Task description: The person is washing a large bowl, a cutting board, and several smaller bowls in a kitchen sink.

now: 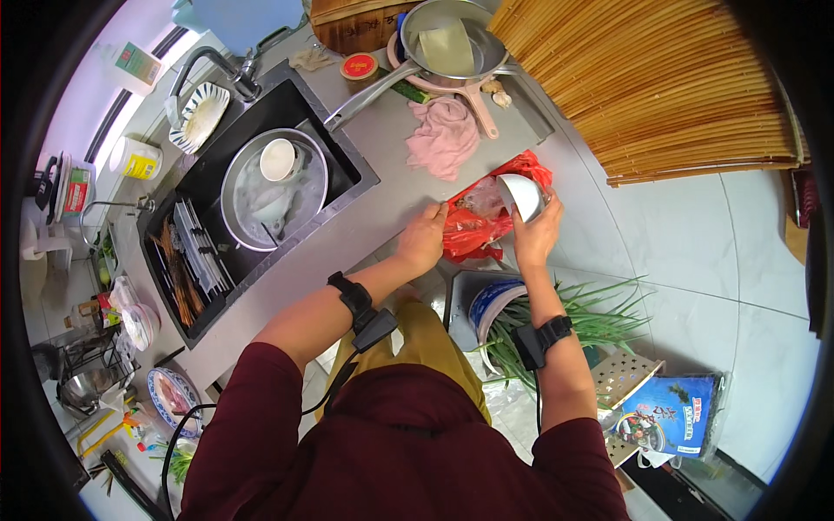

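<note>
My right hand grips a white bowl, tilted on its side at the mouth of a red plastic bag. Pinched between the fingers of my left hand is the bag's near-left rim. Crumpled clear plastic shows inside the red bag, but what lies deeper is hidden. The inside of the bowl faces away from me and cannot be seen. Just beyond the bag, a pink cloth lies bunched on the grey countertop.
Left of me is a black sink with a metal basin of sudsy water and dishes. A steel pan sits at the back, its handle reaching towards the sink. Green onions stick out below my right forearm. A bamboo blind hangs upper right.
</note>
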A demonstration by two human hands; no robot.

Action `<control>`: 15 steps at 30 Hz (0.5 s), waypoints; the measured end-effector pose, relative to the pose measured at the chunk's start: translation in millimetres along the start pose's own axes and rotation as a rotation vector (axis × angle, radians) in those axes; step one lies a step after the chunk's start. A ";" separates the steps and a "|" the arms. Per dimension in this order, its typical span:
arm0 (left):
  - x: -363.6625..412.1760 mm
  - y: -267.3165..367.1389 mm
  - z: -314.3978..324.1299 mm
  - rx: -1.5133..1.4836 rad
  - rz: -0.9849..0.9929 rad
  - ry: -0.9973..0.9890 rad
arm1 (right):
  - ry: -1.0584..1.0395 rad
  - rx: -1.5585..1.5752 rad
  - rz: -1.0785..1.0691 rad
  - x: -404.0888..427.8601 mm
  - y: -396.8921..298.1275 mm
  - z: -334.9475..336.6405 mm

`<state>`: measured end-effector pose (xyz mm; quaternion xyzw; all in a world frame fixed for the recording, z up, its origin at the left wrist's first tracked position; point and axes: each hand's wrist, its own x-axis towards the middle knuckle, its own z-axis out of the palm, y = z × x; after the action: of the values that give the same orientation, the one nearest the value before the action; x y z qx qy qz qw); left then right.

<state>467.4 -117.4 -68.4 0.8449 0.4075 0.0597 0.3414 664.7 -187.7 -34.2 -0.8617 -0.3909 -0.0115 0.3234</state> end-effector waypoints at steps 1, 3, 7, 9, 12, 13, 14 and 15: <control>-0.7 -1.9 1.5 0.012 0.000 -0.007 | 0.005 0.022 -0.045 -0.4 -5.4 -2.9; 0.1 -4.7 4.7 0.002 0.011 0.022 | 0.007 0.043 -0.094 -0.9 -8.2 -2.7; 1.4 -8.0 7.1 -0.057 0.084 0.080 | 0.091 0.075 0.069 1.6 9.1 3.3; -0.5 -11.9 6.6 -0.037 0.113 0.079 | 0.048 0.241 0.379 4.2 10.0 5.1; -2.8 -17.0 7.1 -0.031 0.134 0.089 | -0.001 0.476 0.545 1.3 7.3 1.4; -3.7 -16.4 7.3 -0.049 0.134 0.099 | -0.015 0.578 0.615 1.7 12.1 0.8; -5.2 -16.7 6.7 -0.054 0.133 0.094 | -0.015 0.571 0.619 1.3 15.8 1.9; -5.4 -18.2 5.8 -0.077 0.138 0.114 | 0.011 0.674 0.666 2.5 16.2 3.6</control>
<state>454.3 -116.4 -83.3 0.8524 0.3645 0.1466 0.3451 676.7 -191.8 -45.3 -0.7870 -0.0736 0.2159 0.5733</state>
